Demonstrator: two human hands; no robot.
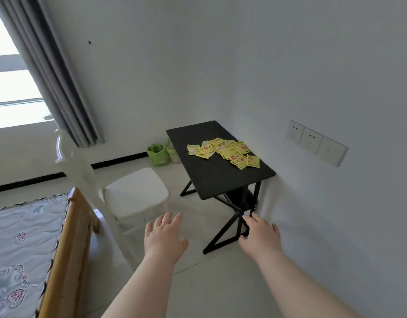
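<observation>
A small black folding table stands against the right wall. Several yellow packets lie scattered on its far half. Both my arms reach forward, short of the table. My left hand hovers with fingers spread, empty, in front of a white chair. My right hand is also empty, fingers relaxed, in front of the table's crossed black legs; whether it touches them I cannot tell.
A wooden bed frame with a patterned mattress fills the lower left. A green basket and a pale pot sit on the floor by the far wall. Grey curtain and window at left. Wall sockets at right.
</observation>
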